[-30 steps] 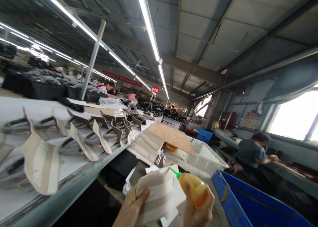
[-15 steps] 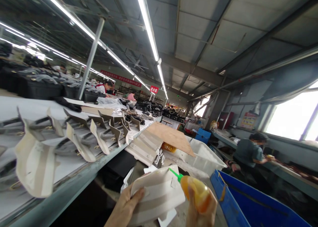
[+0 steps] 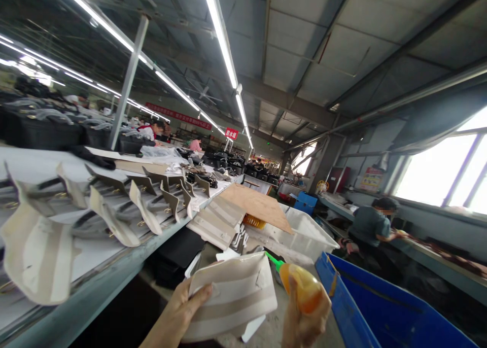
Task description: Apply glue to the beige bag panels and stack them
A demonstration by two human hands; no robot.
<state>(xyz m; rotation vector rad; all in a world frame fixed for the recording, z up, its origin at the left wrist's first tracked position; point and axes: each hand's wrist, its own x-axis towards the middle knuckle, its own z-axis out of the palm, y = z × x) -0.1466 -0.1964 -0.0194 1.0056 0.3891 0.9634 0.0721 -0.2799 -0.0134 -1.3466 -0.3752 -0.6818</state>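
Note:
My left hand [image 3: 190, 307] is closed on the left edge of a pale, curved panel [image 3: 236, 294] with a beige stripe, thumb on the face. In my right hand [image 3: 304, 315] is a squeeze bottle [image 3: 302, 286] of amber liquid, its green nozzle pointing up and left. The nozzle tip is by the panel's upper right corner; whether it touches cannot be told. A small dark slit or wire shows near that corner. Below the panel, part of a white piece [image 3: 253, 328] sticks out.
On the left, a long table [image 3: 125, 254] carries several similar curved panels with dark straps. Flat panels [image 3: 216, 221], a brown board [image 3: 258, 206] and a white bin [image 3: 308, 231] lie ahead. A blue bin [image 3: 380, 300] stands right; a person [image 3: 369, 229] sits beyond it.
The nozzle tip has shifted from over the panel's face to its upper right corner. The panel has tilted slightly, and the whole view has shifted a little.

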